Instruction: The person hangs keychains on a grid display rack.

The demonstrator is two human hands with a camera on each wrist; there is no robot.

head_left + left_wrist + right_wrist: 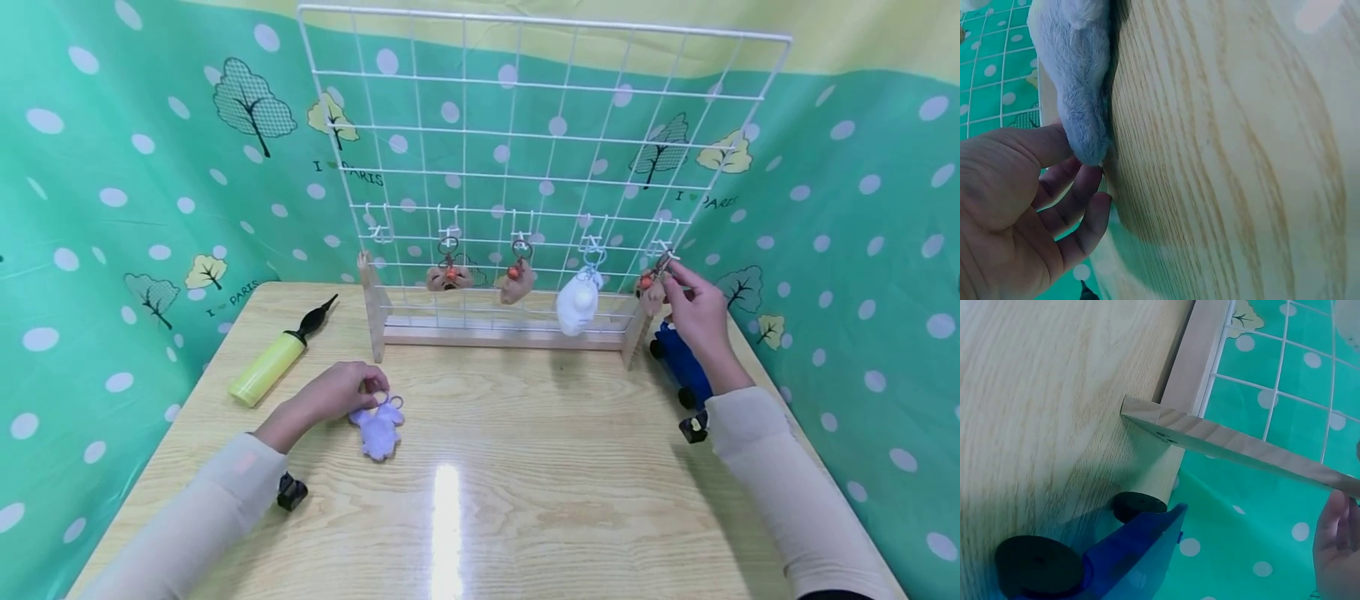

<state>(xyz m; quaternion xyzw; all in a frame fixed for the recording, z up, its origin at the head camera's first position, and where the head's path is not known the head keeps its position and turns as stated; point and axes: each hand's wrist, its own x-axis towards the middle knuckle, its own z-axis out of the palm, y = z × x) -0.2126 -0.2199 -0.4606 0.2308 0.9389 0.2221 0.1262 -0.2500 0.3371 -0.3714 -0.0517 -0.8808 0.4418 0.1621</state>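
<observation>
On the table, a lavender plush keychain (379, 435) lies flat, its ring toward the rack. My left hand (347, 390) pinches its top edge by the ring; in the left wrist view, thumb and fingers meet at the end of the plush (1082, 94). My right hand (699, 310) is raised at the right end of the white wire rack (543, 133). Its thumb and finger pinch the ring of a brown plush keychain (651, 297) with an orange bell, right at the rightmost hook (658, 247). In the right wrist view only part of that hand (1337, 550) shows.
Two brown keychains (448, 277) (516, 285) and a white plush keychain (579, 304) hang on the rack. A white hook (378, 232) hangs at its left. A yellow hand pump (267, 368) lies left; a blue toy car (684, 362) stands under the right forearm, beside the rack's wooden foot (636, 337).
</observation>
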